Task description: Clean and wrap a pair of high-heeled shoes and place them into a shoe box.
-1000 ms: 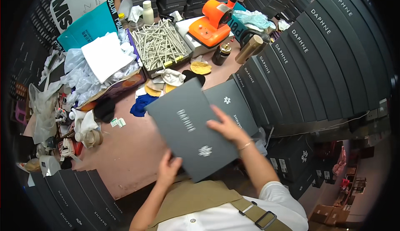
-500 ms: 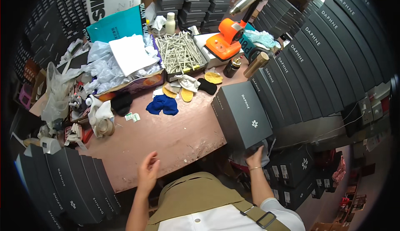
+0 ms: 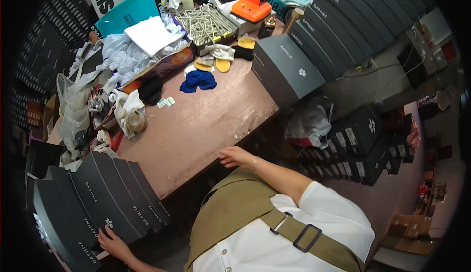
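Observation:
My left hand rests its fingers against the dark grey lidded boxes stacked at the lower left. Its fingers are apart and grip nothing that I can see. In front of my body, my right hand hovers at the near edge of the pink table, loosely open with nothing in it. Farther off on the tabletop lies a crumpled blue cloth, with two small pale green packets nearer to me. A single grey box stands at the table's right edge, apart from both hands.
A tall leaning row of grey boxes fills the right. Toward the back are a tray of pale paper sticks, an orange device and a carton of crumpled tissue. A white plastic bag hangs below the table's right side.
My left hand has gone from the table front down-left to the stacked boxes. My right hand has left the bag under the right-hand box and swung left. The view has turned leftward and down.

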The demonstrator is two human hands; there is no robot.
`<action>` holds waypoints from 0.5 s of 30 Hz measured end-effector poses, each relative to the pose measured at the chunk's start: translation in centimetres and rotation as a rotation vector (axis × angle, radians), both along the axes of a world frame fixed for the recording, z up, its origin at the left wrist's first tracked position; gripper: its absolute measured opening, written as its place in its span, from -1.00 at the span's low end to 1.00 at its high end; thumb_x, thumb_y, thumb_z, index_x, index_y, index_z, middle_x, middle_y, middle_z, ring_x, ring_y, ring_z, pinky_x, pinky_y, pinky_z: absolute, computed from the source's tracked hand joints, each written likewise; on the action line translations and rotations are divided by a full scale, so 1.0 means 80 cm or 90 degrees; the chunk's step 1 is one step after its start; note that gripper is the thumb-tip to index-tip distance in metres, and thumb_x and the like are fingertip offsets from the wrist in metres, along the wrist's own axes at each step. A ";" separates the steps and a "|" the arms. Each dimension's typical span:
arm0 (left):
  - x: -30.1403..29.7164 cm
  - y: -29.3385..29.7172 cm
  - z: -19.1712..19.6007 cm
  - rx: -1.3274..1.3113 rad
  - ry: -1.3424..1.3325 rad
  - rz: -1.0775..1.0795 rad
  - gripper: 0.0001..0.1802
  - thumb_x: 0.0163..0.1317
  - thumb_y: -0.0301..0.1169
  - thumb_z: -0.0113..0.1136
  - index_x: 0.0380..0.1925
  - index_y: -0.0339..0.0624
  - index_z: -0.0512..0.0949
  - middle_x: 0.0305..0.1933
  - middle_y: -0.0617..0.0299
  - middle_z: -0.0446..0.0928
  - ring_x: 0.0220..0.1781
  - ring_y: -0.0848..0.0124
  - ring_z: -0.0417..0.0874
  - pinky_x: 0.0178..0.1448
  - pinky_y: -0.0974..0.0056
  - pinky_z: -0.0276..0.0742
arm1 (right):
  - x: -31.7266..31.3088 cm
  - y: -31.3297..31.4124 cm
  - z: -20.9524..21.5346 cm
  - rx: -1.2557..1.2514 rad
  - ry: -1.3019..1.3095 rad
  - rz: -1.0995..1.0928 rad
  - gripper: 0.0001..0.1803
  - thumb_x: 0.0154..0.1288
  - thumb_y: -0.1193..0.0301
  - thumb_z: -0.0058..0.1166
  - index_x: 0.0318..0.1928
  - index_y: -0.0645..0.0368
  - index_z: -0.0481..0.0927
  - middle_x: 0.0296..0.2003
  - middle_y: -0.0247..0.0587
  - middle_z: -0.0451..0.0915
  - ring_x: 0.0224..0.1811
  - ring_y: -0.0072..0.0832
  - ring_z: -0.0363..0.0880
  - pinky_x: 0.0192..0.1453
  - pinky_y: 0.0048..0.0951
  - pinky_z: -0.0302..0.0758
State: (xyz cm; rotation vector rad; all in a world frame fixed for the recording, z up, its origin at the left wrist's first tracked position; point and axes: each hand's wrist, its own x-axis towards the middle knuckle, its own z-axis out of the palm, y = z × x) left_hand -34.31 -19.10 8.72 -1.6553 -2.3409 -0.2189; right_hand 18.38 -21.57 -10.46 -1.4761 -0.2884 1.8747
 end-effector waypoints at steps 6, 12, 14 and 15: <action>0.011 0.035 0.025 0.029 -0.023 0.041 -0.30 0.22 0.09 0.10 -0.08 -0.50 0.53 -0.12 -0.23 0.56 -0.05 -0.11 0.54 0.09 0.03 0.41 | -0.187 0.111 0.118 0.312 0.107 0.473 -0.18 0.34 -0.05 -0.03 0.40 0.17 0.05 0.30 0.03 0.22 0.30 -0.28 0.25 0.20 -0.29 0.39; 0.130 0.015 0.011 -0.029 -0.584 -0.010 -0.54 0.31 -0.13 0.14 -0.53 -0.36 0.44 -0.55 0.40 0.34 -0.42 0.55 0.24 -0.34 0.35 0.29 | -0.201 0.150 0.139 0.254 0.304 0.391 -0.08 0.27 -0.26 -0.15 0.45 -0.05 -0.06 0.40 -0.07 0.06 0.42 -0.20 0.03 0.37 0.09 0.08; 0.193 0.002 -0.010 0.085 -0.791 -0.040 -0.69 0.28 -0.24 0.17 -0.43 -0.32 0.49 -0.47 0.42 0.41 -0.39 0.62 0.29 -0.31 0.43 0.29 | -0.142 0.162 0.129 0.277 0.339 0.420 -0.12 0.29 -0.24 -0.16 0.45 -0.08 -0.05 0.38 -0.16 0.11 0.43 -0.26 0.01 0.36 0.10 0.07; 0.215 -0.013 -0.018 0.075 -0.803 -0.016 -0.72 0.24 -0.26 0.22 -0.43 -0.28 0.48 -0.46 0.43 0.41 -0.39 0.64 0.28 -0.31 0.45 0.28 | -0.107 0.160 0.129 0.284 0.337 0.466 -0.14 0.30 -0.22 -0.16 0.45 -0.10 -0.04 0.38 -0.21 0.13 0.44 -0.29 0.00 0.36 0.04 0.09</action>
